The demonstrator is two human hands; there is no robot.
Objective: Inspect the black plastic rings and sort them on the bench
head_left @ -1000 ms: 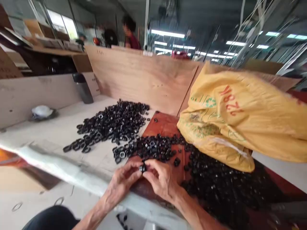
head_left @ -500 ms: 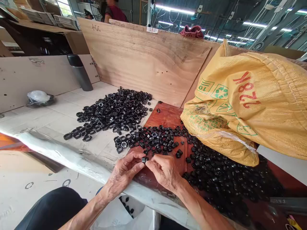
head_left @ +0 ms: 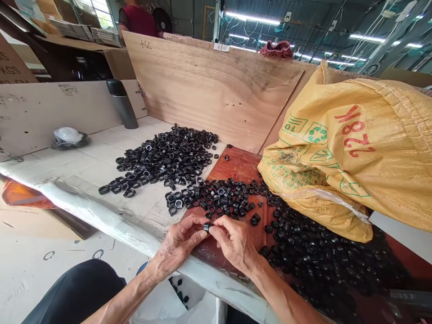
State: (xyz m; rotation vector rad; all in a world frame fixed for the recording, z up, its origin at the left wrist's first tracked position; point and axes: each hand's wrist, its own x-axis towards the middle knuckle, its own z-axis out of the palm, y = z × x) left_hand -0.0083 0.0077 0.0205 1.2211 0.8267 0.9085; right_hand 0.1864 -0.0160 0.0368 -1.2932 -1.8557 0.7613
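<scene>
Between the fingertips of both hands is a small black plastic ring (head_left: 206, 227), held just above the front of the table. My left hand (head_left: 180, 240) pinches it from the left side. From the right, the thumb and fingers of my right hand (head_left: 234, 240) close on it; the fingers partly hide that side. Behind the hands lies a loose pile of black rings (head_left: 168, 155), with a smaller cluster of rings (head_left: 219, 195) nearer. A heap of small black parts (head_left: 324, 256) spreads out to the right of my right hand.
A yellow woven sack (head_left: 337, 148) stands on the right. Wooden boards (head_left: 216, 90) wall the back. A dark flask (head_left: 123, 105) and a white bundle in plastic (head_left: 69, 136) are at the left. Under the front edge hangs a white bag (head_left: 189, 301). Another person (head_left: 140, 20) is behind the boards.
The view has shifted slightly, so everything sits a little farther right. Both hands still hold the black ring, and the right fingers have moved in closer around it.
</scene>
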